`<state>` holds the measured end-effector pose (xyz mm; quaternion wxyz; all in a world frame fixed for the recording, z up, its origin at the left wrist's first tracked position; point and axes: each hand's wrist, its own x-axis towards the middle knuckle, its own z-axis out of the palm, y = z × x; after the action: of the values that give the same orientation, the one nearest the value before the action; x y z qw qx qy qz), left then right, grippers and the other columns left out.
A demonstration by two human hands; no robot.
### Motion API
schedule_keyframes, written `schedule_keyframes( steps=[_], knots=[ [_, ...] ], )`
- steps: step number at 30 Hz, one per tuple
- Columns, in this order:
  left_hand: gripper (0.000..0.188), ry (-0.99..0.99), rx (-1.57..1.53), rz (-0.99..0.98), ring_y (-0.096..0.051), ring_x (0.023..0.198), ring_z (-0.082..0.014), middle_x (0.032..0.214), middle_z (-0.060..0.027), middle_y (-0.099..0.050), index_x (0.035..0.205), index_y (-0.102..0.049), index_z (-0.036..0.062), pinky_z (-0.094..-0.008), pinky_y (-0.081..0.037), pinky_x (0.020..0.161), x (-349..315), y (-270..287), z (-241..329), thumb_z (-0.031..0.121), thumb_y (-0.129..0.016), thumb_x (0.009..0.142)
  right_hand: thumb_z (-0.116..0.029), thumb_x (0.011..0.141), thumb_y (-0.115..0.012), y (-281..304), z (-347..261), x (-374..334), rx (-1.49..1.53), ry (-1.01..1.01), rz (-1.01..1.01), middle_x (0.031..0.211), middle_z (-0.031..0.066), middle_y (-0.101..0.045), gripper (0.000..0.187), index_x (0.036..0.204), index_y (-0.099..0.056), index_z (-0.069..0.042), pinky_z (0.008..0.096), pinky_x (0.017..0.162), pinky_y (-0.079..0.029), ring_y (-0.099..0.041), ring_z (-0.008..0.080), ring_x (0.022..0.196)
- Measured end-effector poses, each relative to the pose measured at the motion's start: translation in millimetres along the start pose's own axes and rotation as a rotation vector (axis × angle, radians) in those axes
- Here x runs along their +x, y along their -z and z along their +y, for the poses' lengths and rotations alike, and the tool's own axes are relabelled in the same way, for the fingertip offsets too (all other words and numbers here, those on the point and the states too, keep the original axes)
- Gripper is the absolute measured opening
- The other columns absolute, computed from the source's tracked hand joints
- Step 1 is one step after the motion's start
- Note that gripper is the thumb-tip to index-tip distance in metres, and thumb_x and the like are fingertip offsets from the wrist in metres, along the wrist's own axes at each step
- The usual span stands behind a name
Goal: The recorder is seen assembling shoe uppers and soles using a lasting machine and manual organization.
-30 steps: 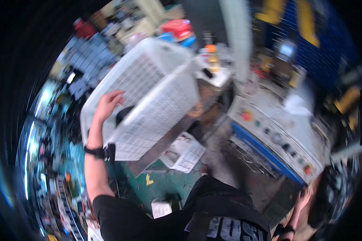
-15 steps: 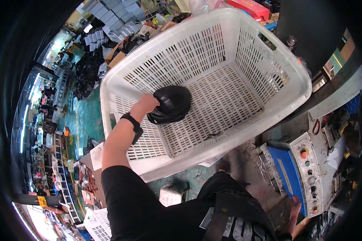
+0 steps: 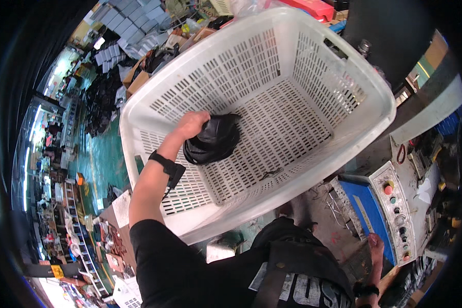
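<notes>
A large white slatted plastic basket [image 3: 303, 120] fills the middle of the view. Toward its left end lies a bundle of black, shiny, leather-like pieces [image 3: 218, 138], whose exact kind I cannot make out. My left hand [image 3: 192, 124], with a black band on the wrist, reaches in over the basket's near left side. Its fingers are closed on the upper left edge of a black leather-like piece, which bends up from the bundle. My right hand [image 3: 376, 244] is low on the right, beside the blue front of a control box; its fingers are too small and partly hidden to read.
The control box [image 3: 395, 215] with coloured buttons stands right of the basket. A dark column [image 3: 387, 36] rises behind the basket's right end. Cardboard boxes [image 3: 138, 77] and dark piles lie beyond its far left. Another white basket [image 3: 127, 293] shows at the lower left.
My left hand has moved slightly up, and the black piece in its fingers is pulled up and bent more. My right hand has risen further into view beside the control box.
</notes>
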<state>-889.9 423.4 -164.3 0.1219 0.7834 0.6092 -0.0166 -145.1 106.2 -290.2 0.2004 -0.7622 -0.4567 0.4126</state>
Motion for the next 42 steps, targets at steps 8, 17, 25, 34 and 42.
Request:
schedule_keyframes(
  steps=[8,17,25,34,42],
  knots=[
    [0.018,-0.283,-0.489,0.352,-0.054,0.089,-0.0124,0.093,-0.0048,-0.059,0.101,-0.059,0.0000,-0.0242,-0.041,0.081,10,148,215,0.011,-0.048,0.093,-0.012,0.088,-0.057,31,-157,-30,0.192,0.204,0.058,0.112,0.0085,-0.063,0.026,0.112,-0.061,-0.004,0.0310,0.090,-0.044,-0.058,0.0193,0.105],
    [0.021,-1.133,-0.644,-0.297,-0.062,0.087,-0.0174,0.101,-0.0103,-0.064,0.107,-0.061,0.0035,-0.0237,-0.045,0.077,-61,149,548,0.003,-0.055,0.086,-0.029,0.085,-0.063,136,-207,-136,0.414,0.881,0.306,0.124,0.0085,-0.055,0.056,0.132,-0.044,-0.005,0.0373,0.102,-0.034,-0.047,0.0207,0.118],
    [0.029,-0.945,-0.808,-0.786,-0.054,0.106,-0.0120,0.110,-0.0056,-0.058,0.118,-0.053,-0.0016,-0.0256,-0.040,0.092,-35,20,744,0.008,-0.052,0.091,-0.013,0.091,-0.059,188,-33,-145,1.090,0.463,0.191,0.083,-0.0044,-0.061,0.013,0.097,-0.059,-0.002,0.0189,0.069,-0.045,-0.054,0.0015,0.076],
    [0.055,-1.206,-0.571,0.055,-0.040,0.127,-0.0277,0.134,-0.0134,-0.045,0.128,-0.048,0.0041,-0.0397,-0.029,0.105,-17,71,763,0.036,-0.057,0.084,-0.017,0.090,-0.059,270,-90,-29,1.135,0.687,0.239,0.087,-0.0037,-0.057,0.017,0.097,-0.058,-0.002,0.0197,0.070,-0.042,-0.050,0.0031,0.079],
    [0.045,-0.872,-1.052,-0.146,-0.050,0.110,-0.0133,0.117,-0.0042,-0.057,0.123,-0.055,0.0066,-0.0273,-0.036,0.098,119,112,765,0.040,-0.038,0.098,-0.023,0.088,-0.063,301,-186,91,1.449,0.691,0.175,0.078,-0.0021,-0.062,0.018,0.088,-0.064,-0.005,0.0219,0.064,-0.044,-0.055,0.0070,0.068]
  ],
)
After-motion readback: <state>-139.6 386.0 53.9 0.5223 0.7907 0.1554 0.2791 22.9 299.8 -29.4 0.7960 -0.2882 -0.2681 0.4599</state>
